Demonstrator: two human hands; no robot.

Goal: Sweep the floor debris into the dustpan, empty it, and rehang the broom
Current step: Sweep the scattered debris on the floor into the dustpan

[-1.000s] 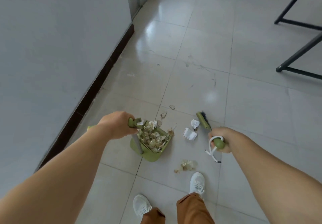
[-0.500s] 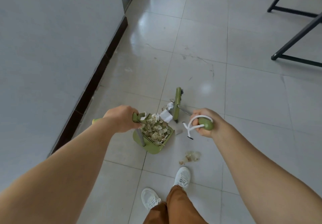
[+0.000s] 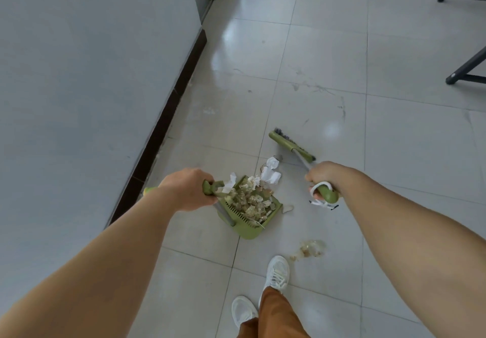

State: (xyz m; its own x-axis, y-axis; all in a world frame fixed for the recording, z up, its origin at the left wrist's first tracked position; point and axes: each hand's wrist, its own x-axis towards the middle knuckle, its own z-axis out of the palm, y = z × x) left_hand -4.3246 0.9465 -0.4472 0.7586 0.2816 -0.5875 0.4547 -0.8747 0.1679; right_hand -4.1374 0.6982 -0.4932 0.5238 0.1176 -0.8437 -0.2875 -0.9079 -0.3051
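Observation:
My left hand [image 3: 188,190] grips the handle of a green dustpan [image 3: 247,228] that stands on the floor tiles, heaped with yellowish scraps and white paper. My right hand [image 3: 324,181] grips the green end of the broom handle, where a white loop hangs. The green broom head [image 3: 290,144] with dark bristles lies on the floor beyond the pan. Crumpled white paper [image 3: 271,172] sits between the broom head and the pan's mouth. A small pile of crumbs [image 3: 309,249] lies behind the pan, near my right shoe.
A grey wall with a dark skirting board [image 3: 157,132] runs along the left. Black metal frame legs [image 3: 464,74] stand at the far right. My white shoes [image 3: 276,272] are just below the pan. A thin wire loop [image 3: 288,208] lies beside the pan.
The broom head has swung away from the dustpan's mouth to the far right and turned slantwise. The white paper now lies at the pan's mouth. My left hand has kept the pan in place.

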